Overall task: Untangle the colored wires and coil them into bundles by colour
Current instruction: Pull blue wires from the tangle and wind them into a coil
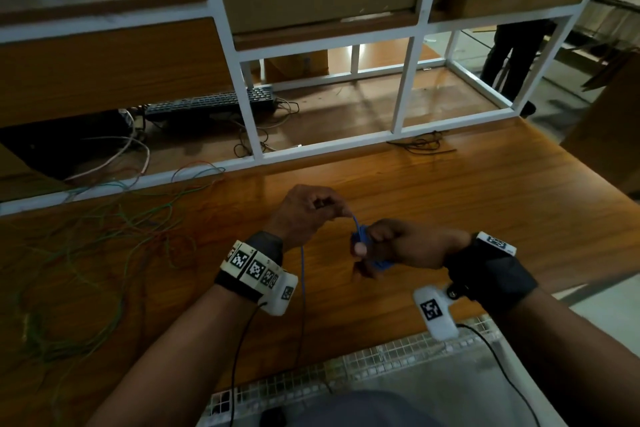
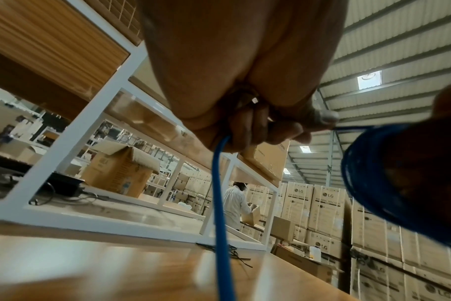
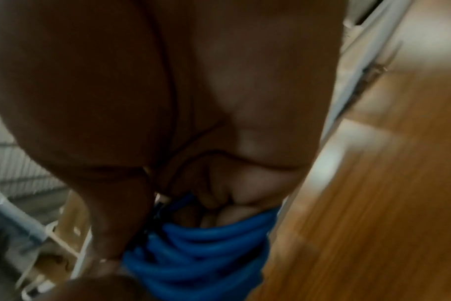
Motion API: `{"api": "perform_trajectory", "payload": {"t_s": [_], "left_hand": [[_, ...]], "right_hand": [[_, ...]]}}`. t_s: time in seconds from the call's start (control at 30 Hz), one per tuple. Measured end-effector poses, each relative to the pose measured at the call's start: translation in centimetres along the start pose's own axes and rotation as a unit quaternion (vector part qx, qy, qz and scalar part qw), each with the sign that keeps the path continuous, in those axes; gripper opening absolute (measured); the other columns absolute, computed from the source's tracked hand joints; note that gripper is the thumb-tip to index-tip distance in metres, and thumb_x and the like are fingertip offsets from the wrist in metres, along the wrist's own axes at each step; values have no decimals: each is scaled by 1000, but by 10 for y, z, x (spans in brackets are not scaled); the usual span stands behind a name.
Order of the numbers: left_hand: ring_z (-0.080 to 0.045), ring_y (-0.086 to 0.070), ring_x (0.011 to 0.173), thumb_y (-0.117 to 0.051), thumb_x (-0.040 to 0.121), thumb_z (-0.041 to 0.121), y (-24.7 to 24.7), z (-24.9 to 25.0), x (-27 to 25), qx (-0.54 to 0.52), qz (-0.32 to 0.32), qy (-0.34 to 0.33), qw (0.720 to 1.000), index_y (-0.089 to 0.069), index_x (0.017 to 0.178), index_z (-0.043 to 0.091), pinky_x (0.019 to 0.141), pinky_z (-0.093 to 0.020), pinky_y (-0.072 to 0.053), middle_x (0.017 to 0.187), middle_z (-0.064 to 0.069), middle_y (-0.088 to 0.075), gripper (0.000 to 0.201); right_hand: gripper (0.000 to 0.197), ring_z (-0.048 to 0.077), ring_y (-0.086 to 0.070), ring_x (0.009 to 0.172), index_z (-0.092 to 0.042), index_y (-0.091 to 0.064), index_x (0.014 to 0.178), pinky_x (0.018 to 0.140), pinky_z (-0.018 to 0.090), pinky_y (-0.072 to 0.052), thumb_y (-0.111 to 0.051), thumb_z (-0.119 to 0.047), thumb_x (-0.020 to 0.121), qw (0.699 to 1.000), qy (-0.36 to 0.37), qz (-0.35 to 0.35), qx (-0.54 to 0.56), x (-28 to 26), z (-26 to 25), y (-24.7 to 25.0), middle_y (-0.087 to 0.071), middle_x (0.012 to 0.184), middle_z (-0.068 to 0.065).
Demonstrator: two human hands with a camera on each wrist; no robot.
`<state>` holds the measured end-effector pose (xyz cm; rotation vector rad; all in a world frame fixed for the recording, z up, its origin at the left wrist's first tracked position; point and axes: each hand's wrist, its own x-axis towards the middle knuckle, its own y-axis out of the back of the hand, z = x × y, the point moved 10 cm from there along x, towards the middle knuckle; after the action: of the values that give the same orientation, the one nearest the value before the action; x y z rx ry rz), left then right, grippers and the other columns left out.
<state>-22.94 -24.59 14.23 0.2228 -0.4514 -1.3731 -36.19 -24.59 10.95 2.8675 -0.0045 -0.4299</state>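
Right hand grips a blue wire coil at frame center; left hand pinches its loose strand above the tabletop.

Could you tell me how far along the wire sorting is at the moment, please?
Done: a small dark wire bundle lies apart by the white frame, seemingly sorted. In hand: the right hand holds a blue coil wound round its fingers, while the left hand pinches the blue wire feeding it; a loose length hangs below. Left: the green and red wires lie tangled on the table.
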Motion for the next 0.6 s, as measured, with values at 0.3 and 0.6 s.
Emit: {"api": "perform_trajectory", "payload": {"t_s": [0.3,0.6], "left_hand": [[-2,-62,50,-35,101,6,-41,-6,5,-170,11,121,978,-74,52,32,51,-19,-52,55,13,-65,67],[-18,-35,46,-60,97,28,-57,-41,-33,-116,47,135,983,-77,92,11,47,-28,-28,58,-2,-50,24]], "right_hand": [[21,31,-64,122,-3,-59,107,108,36,-49,-48,-21,107,831,240,-45,500,1,-56,5,-72,94,15],[32,33,-58,127,-5,-63,104,112,42,-46,-41,-27,110,835,269,388,283,-26,-25,122,-73,108,11]]}}
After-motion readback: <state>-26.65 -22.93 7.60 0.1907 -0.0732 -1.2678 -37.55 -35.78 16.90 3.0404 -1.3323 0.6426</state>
